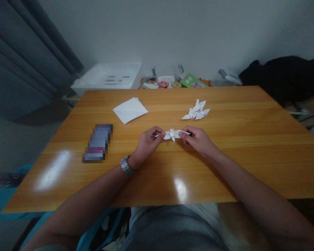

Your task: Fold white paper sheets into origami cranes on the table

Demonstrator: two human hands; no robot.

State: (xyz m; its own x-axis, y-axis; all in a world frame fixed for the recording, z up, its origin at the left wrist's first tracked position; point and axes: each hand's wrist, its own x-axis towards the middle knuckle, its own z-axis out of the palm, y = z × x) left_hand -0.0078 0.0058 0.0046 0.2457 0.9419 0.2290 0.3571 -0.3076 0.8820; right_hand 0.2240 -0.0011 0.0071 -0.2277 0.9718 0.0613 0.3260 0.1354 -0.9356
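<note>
Both my hands meet over the middle of a wooden table. Between them is a small folded white paper figure. My left hand, with a metal watch on its wrist, pinches the figure's left tip. My right hand pinches its right tip. The figure hangs just above the tabletop. Finished folded paper figures lie together beyond my right hand. A small stack of white paper squares lies beyond my left hand.
A pixelated flat object lies on the table to the left. Behind the table stand a white plastic crate, assorted small packets and a black bag. A dark curtain hangs at the left.
</note>
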